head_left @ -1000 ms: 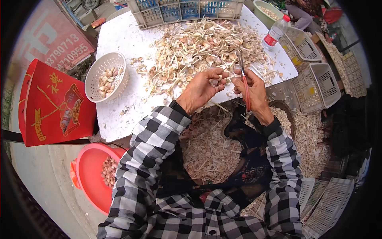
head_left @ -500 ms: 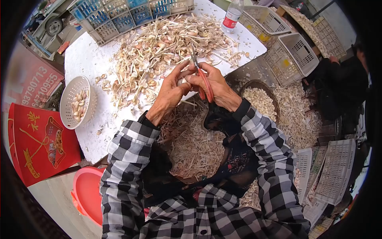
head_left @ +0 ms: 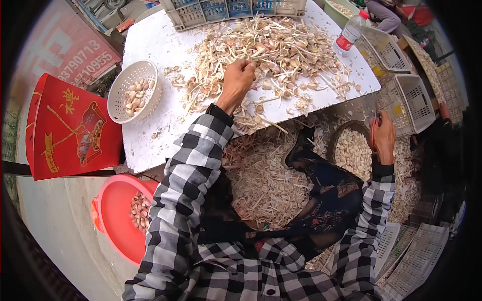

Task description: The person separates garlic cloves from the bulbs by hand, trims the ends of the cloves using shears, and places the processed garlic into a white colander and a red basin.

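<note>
My left hand point(head_left: 238, 83) reaches into the pile of garlic cloves, skins and stems point(head_left: 281, 50) on the white table. Its fingers are curled together at the pile's near side, and what they hold, if anything, is hidden. Off to the right, my right hand point(head_left: 383, 133) is closed on the red-handled scissors point(head_left: 373, 129), beside a round basket of pale peeled cloves point(head_left: 353, 150). The blades are hard to make out. A white colander point(head_left: 114, 104) with some cloves stands at the table's left.
A plastic crate point(head_left: 226, 11) and a bottle point(head_left: 347, 36) stand on the table point(head_left: 150, 45). At left are a red gift bag point(head_left: 70, 130) and a red basin point(head_left: 113, 200). More crates point(head_left: 414, 103) are at right. Another person's legs point(head_left: 384, 17) show at top right.
My hands have parted. The left has gone to the pile; the right has moved right and down with the scissors, to the basket of cloves. The view has shifted, showing more of the red basin.
</note>
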The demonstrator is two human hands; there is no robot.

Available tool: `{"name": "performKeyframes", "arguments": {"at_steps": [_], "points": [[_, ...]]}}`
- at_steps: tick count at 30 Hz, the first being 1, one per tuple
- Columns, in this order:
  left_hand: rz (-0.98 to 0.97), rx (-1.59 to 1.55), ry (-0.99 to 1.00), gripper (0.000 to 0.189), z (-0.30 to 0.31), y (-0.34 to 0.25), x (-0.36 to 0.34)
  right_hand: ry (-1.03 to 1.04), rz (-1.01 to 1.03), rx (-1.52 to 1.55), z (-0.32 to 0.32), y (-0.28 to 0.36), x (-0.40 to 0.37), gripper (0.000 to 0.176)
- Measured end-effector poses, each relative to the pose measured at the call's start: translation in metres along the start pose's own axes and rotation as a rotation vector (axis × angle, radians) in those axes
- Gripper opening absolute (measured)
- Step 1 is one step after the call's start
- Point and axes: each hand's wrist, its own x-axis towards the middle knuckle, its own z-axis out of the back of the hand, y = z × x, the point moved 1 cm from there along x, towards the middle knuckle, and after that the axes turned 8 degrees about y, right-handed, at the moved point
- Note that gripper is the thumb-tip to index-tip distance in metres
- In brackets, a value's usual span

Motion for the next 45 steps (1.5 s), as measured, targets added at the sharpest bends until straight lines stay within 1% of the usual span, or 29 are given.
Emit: {"name": "performKeyframes", "arguments": {"at_steps": [1,2,3,4,6,7,9,10,12,13,14,16,17,18,20,21,22,24,25,27,28,30,32,34,35,37,41,43,45], "points": [[-0.139,0.402,0.024,0.029,-0.006,0.006,0.004,-0.084,0.061,0.099,-0.008,0.001,0.002,0.024],[-0.279,0.806,0.049,0.032,-0.014,0.011,0.006,-0.088,0.061,0.101,-0.007,0.013,0.001,0.024],[-0.3,0.926,0.036,0.037,-0.022,0.019,0.006,-0.023,0.1,0.173,-0.007,0.031,-0.001,0.026],[-0.272,1.078,0.076,0.038,-0.026,0.024,0.009,0.041,0.137,0.245,-0.008,0.047,-0.002,0.027],[-0.248,1.225,0.115,0.04,-0.034,0.025,0.008,0.114,0.163,0.29,-0.013,0.066,-0.001,0.027],[-0.249,1.227,0.121,0.04,-0.037,0.029,0.01,0.13,0.18,0.347,-0.015,0.075,-0.002,0.026],[-0.329,1.298,0.102,0.04,-0.04,0.042,0.013,0.147,0.201,0.313,-0.015,0.089,-0.005,0.026],[-0.334,1.299,0.109,0.04,-0.04,0.044,0.013,0.161,0.228,0.28,-0.014,0.096,-0.007,0.025],[-0.397,1.26,0.125,0.039,-0.038,0.046,0.011,0.167,0.213,0.291,-0.012,0.105,-0.009,0.025],[-0.342,1.233,0.179,0.037,-0.036,0.045,0.009,0.188,0.231,0.321,-0.017,0.106,-0.009,0.024],[-0.346,1.237,0.18,0.037,-0.033,0.043,0.008,0.209,0.25,0.353,-0.02,0.109,-0.01,0.023],[-0.233,1.145,0.255,0.035,-0.027,0.037,0.004,0.214,0.265,0.396,-0.024,0.116,-0.012,0.022],[-0.243,1.046,0.263,0.025,-0.022,0.032,0.002,0.251,0.271,0.396,-0.028,0.12,-0.012,0.023],[-0.243,1.048,0.261,0.025,-0.018,0.026,0.002,0.287,0.277,0.395,-0.032,0.124,-0.011,0.024],[0.159,0.252,0.299,0.015,-0.01,0.014,0.004,0.312,0.269,0.371,-0.039,0.133,-0.012,0.027],[0.186,0.094,0.248,0.013,-0.004,0.006,0.004,0.331,0.281,0.376,-0.043,0.138,-0.012,0.029],[0.141,-0.073,0.177,0.017,-0.003,-0.01,-0.007,0.352,0.294,0.382,-0.049,0.142,-0.011,0.031],[0.187,-0.386,0.185,0.022,0.016,-0.017,-0.007,0.374,0.306,0.408,-0.058,0.146,-0.006,0.034],[0.188,-0.384,0.183,0.022,0.019,-0.017,-0.007,0.375,0.3,0.43,-0.06,0.146,-0.004,0.035],[0.19,-0.3,0.084,0.024,0.023,-0.015,-0.009,0.36,0.284,0.425,-0.062,0.143,0.003,0.036],[0.191,-0.306,0.082,0.024,0.023,-0.01,-0.011,0.363,0.287,0.419,-0.062,0.139,0.008,0.036],[-0.148,0.877,0.137,0.03,0.017,0.0,-0.016,0.287,0.204,0.318,-0.061,0.131,0.019,0.035],[-0.292,1.157,0.163,0.025,0.005,0.017,-0.021,0.269,0.195,0.288,-0.067,0.12,0.026,0.035],[-0.388,1.308,0.235,0.02,-0.002,0.026,-0.016,0.207,0.165,0.303,-0.068,0.118,0.027,0.036],[-0.389,1.298,0.231,0.02,-0.007,0.029,-0.014,0.214,0.153,0.311,-0.069,0.118,0.027,0.037],[-0.366,1.47,0.156,0.017,-0.019,0.035,-0.01,0.24,0.13,0.299,-0.065,0.122,0.024,0.037],[-0.346,1.411,0.108,0.017,-0.023,0.037,-0.01,0.251,0.116,0.302,-0.065,0.123,0.024,0.039],[-0.312,1.454,0.142,0.023,-0.022,0.035,-0.01,0.238,0.12,0.297,-0.07,0.118,0.027,0.039],[-0.336,1.455,0.153,0.023,-0.021,0.034,-0.013,0.184,0.161,0.236,-0.078,0.108,0.035,0.038]]}}
